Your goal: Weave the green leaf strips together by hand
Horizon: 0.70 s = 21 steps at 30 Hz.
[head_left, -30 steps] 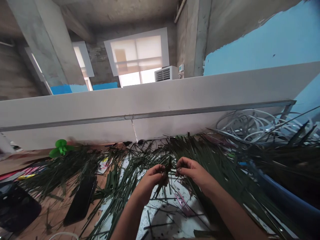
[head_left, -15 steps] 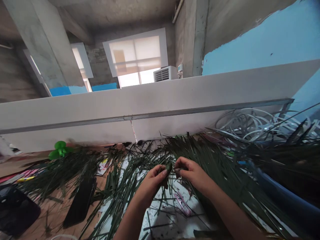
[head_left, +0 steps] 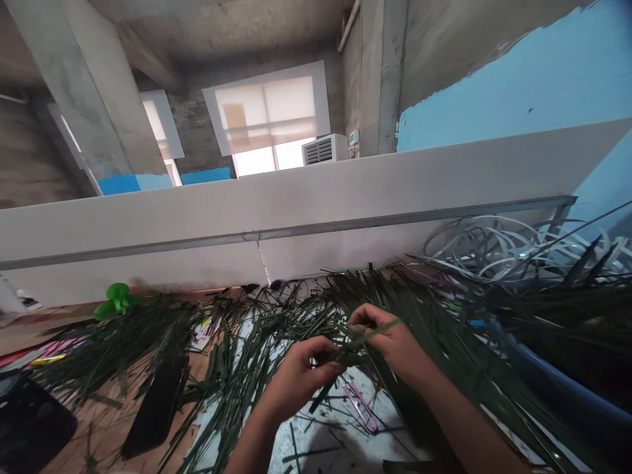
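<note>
1. Pinching btwn thumb + fingers: L hand [head_left: 299, 375] has the leaf piece [head_left: 350, 358], dark green, lower centre of frame.
2. R hand [head_left: 392, 345]: fingers curled in, up-right of the piece. Can't tell if it grips anything; tips partly hidden.
3. Key rel: piece sits b/w the hands, on the R-hand side of the L fingertips. L nearer (touching). Narrow green strip [head_left: 381, 330] slants up-right across front of R hand; long axis approx lower left to upper right.
4. Mat'l: leaf looks thin, flat, fibrous, prob springy. Piece may be folded; too small to call.
5. Below hands: slim pink tool [head_left: 363, 409], tilted upper left to lower right on white sfc [head_left: 309, 431], dark scraps around.
6. Left of centre: loose strips [head_left: 230, 388], straight, matte. Right of centre: long leaf bundle [head_left: 434, 336], fanned. Right edge: white coils [head_left: 478, 250], smooth, plastic-looking.
</note>
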Each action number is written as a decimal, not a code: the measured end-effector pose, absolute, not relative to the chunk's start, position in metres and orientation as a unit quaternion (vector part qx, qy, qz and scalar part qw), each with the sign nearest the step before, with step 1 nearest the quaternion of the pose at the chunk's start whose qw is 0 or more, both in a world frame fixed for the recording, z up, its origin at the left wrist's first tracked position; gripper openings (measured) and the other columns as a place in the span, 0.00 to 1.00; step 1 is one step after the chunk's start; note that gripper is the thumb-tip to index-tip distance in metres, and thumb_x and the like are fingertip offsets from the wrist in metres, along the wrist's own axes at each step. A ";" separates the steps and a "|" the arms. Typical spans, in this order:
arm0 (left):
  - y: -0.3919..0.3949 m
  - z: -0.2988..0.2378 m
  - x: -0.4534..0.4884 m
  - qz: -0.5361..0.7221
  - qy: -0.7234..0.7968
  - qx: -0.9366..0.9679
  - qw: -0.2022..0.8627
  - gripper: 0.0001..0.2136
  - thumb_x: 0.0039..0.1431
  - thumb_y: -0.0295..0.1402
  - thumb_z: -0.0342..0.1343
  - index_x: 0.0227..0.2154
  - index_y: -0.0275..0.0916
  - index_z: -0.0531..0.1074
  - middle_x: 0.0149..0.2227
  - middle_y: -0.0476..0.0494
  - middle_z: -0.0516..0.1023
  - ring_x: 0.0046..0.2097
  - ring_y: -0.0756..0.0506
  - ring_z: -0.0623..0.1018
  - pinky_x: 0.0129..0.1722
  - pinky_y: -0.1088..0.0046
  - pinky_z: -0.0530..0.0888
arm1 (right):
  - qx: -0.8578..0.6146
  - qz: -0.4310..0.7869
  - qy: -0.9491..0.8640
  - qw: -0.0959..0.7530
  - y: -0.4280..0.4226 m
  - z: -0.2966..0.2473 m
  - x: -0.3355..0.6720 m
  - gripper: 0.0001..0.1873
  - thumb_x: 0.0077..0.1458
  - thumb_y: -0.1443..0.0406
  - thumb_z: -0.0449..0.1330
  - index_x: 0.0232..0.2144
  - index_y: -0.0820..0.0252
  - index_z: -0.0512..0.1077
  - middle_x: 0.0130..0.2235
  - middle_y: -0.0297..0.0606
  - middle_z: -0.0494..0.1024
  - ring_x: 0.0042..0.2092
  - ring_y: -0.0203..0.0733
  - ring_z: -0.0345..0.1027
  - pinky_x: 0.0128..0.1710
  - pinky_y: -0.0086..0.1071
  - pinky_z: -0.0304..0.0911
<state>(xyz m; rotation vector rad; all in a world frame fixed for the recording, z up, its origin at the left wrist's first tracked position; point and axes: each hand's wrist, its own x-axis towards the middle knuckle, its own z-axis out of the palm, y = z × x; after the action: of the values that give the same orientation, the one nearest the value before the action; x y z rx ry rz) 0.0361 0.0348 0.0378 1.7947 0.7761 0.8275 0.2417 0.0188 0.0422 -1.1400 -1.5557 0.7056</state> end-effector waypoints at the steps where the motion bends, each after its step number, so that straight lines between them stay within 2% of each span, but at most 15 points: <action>1: 0.032 0.040 0.036 0.332 0.319 0.759 0.460 0.05 0.56 0.35 0.62 0.31 0.38 0.77 0.29 0.49 0.73 0.33 0.48 0.68 0.33 0.73 0.63 | -0.471 0.295 -0.648 0.520 0.019 0.043 0.242 0.05 0.55 0.62 0.59 0.30 0.56 0.71 0.31 0.35 0.73 0.35 0.43 0.65 0.36 0.34 0.59; 4: 0.027 0.046 0.036 0.319 0.307 0.805 0.396 0.05 0.57 0.34 0.61 0.34 0.41 0.78 0.33 0.46 0.77 0.36 0.46 0.72 0.36 0.71 0.65 | -0.446 0.285 -0.658 0.536 0.017 0.047 0.243 0.04 0.54 0.63 0.60 0.30 0.56 0.72 0.34 0.36 0.75 0.39 0.45 0.67 0.41 0.35 0.60; 7: 0.024 0.050 0.036 0.321 0.295 0.817 0.378 0.05 0.57 0.34 0.61 0.35 0.42 0.79 0.34 0.46 0.76 0.37 0.45 0.72 0.38 0.71 0.65 | -0.430 0.283 -0.661 0.546 0.015 0.050 0.242 0.04 0.54 0.63 0.60 0.29 0.56 0.72 0.37 0.37 0.75 0.42 0.46 0.68 0.45 0.36 0.61; 9: 0.024 0.050 0.036 0.336 0.290 0.796 0.412 0.04 0.57 0.34 0.61 0.35 0.41 0.78 0.35 0.47 0.74 0.38 0.46 0.71 0.39 0.71 0.65 | -0.436 0.292 -0.657 0.542 0.015 0.050 0.243 0.05 0.54 0.62 0.60 0.29 0.56 0.72 0.37 0.37 0.76 0.42 0.46 0.68 0.44 0.37 0.61; 12: 0.027 0.047 0.037 0.363 0.271 0.725 0.520 0.06 0.57 0.36 0.61 0.32 0.39 0.74 0.32 0.48 0.70 0.36 0.47 0.68 0.38 0.72 0.64 | -0.437 0.308 -0.654 0.535 0.015 0.050 0.246 0.05 0.55 0.62 0.60 0.29 0.56 0.71 0.39 0.39 0.77 0.43 0.48 0.69 0.46 0.38 0.61; 15: 0.030 0.041 0.038 0.376 0.243 0.652 0.612 0.10 0.55 0.39 0.63 0.30 0.38 0.71 0.29 0.51 0.66 0.32 0.49 0.64 0.34 0.74 0.62 | -0.439 0.294 -0.666 0.526 0.012 0.053 0.248 0.01 0.52 0.65 0.61 0.29 0.55 0.74 0.46 0.41 0.78 0.50 0.52 0.67 0.53 0.43 0.58; 19: 0.034 0.034 0.039 0.377 0.222 0.617 0.653 0.12 0.54 0.40 0.63 0.31 0.37 0.71 0.27 0.52 0.63 0.30 0.51 0.62 0.31 0.75 0.60 | -0.441 0.251 -0.693 0.512 0.005 0.060 0.250 0.19 0.46 0.72 0.59 0.39 0.49 0.78 0.57 0.37 0.73 0.61 0.54 0.59 0.62 0.51 0.49; 21: 0.035 0.032 0.038 0.376 0.216 0.615 0.658 0.11 0.55 0.39 0.63 0.32 0.37 0.71 0.27 0.52 0.63 0.30 0.51 0.61 0.31 0.75 0.60 | -0.423 0.259 -0.692 0.524 0.001 0.064 0.253 0.25 0.44 0.72 0.58 0.44 0.46 0.78 0.61 0.34 0.69 0.64 0.55 0.55 0.64 0.52 0.46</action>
<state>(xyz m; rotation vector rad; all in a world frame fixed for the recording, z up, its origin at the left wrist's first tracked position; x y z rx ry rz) 0.0380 0.0355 0.0315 1.3923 0.4893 0.8521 0.2528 0.0011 0.0641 -1.0132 -1.6557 0.6200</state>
